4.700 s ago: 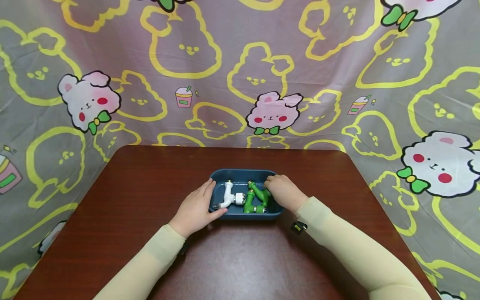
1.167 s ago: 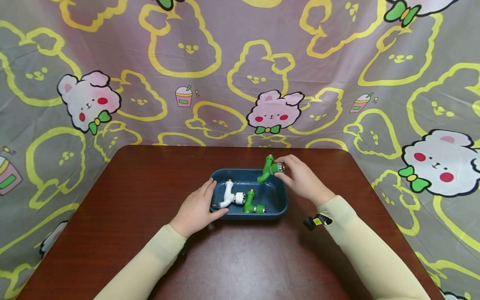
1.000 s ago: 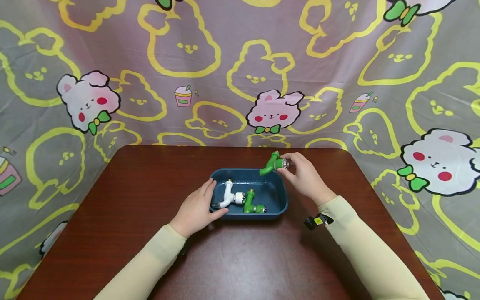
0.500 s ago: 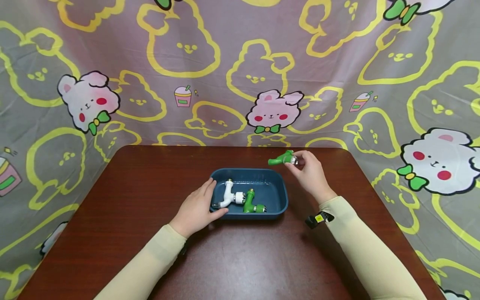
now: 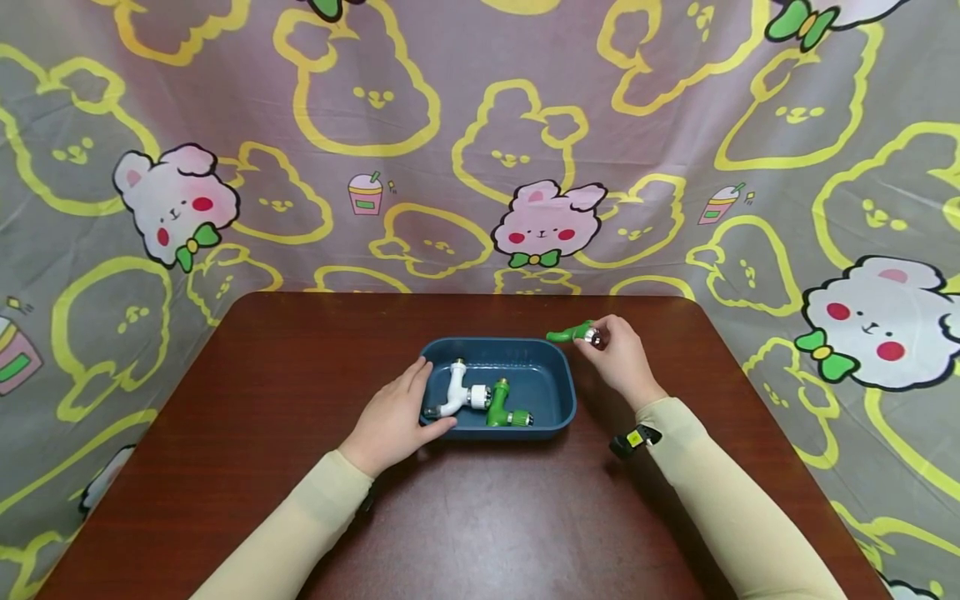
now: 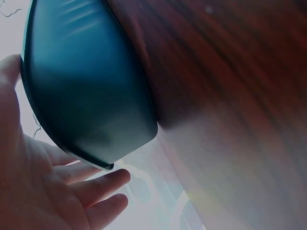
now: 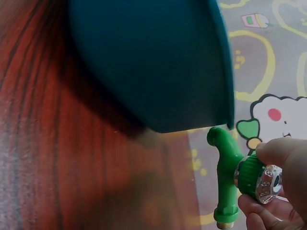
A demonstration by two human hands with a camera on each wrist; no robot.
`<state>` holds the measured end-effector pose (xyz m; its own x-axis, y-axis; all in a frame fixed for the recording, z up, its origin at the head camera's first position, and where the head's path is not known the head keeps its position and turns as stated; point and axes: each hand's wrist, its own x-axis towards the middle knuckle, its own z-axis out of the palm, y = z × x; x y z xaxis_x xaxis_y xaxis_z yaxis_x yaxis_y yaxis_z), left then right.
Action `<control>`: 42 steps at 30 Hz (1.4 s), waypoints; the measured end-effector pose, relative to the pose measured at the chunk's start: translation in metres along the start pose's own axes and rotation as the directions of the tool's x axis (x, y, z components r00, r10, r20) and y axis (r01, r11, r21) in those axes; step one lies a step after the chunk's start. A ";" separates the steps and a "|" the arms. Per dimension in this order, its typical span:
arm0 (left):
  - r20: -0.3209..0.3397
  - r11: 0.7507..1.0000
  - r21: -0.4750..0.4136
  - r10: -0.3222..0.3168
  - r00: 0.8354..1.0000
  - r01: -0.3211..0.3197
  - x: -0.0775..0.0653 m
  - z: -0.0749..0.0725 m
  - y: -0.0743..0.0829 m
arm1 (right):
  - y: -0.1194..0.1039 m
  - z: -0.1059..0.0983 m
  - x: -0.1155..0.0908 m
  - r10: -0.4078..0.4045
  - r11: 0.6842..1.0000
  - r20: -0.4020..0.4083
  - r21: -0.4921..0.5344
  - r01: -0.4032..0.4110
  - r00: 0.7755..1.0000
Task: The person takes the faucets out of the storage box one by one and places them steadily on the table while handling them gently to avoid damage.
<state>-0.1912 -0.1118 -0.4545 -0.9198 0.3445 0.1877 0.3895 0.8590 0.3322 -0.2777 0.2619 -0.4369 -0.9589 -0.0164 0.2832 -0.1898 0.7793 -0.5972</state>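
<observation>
A green tap [image 7: 226, 172] is pinched by its ribbed knob between the thumb and fingers of my right hand [image 5: 621, 357], just beyond the back right corner of the blue tray [image 5: 525, 432]. Its threaded end points down in the right wrist view. My left hand [image 5: 386, 417] rests against the tray's left end, thumb at the front rim and fingers along the side, fairly straight. Inside the tray lie a white tap [image 5: 455, 387] on the left and a second green tap [image 5: 498, 404] near the front middle.
The tray stands on a dark reddish-brown wooden table [image 5: 480, 517] with rounded far corners. Behind and on both sides hangs a patterned curtain [image 5: 420, 83] with bear and rabbit drawings, close to the table's far edge.
My right hand has lifted one green tap out of the tray, moved it back and right, turned it, and lowered it a little lately. The left hand and tray have stayed put.
</observation>
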 end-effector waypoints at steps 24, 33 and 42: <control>-0.001 1.000 -0.001 -0.007 1.000 0.007 0.000 0.000 0.001 | 0.019 0.017 -0.002 0.019 0.998 0.079 -0.056 -0.014 0.997; -0.001 1.000 -0.002 -0.003 1.000 0.003 -0.001 0.000 0.001 | 0.019 0.020 -0.002 0.034 0.997 0.103 -0.066 -0.027 0.994; 0.006 1.000 -0.008 -0.009 1.000 0.009 0.000 0.000 0.001 | 0.021 0.020 -0.002 0.015 0.994 0.115 -0.108 -0.003 0.993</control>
<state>-0.1911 -0.1111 -0.4540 -0.9236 0.3388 0.1792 0.3814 0.8591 0.3414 -0.2837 0.2657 -0.4650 -0.9795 -0.0766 0.1863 -0.1635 0.8424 -0.5135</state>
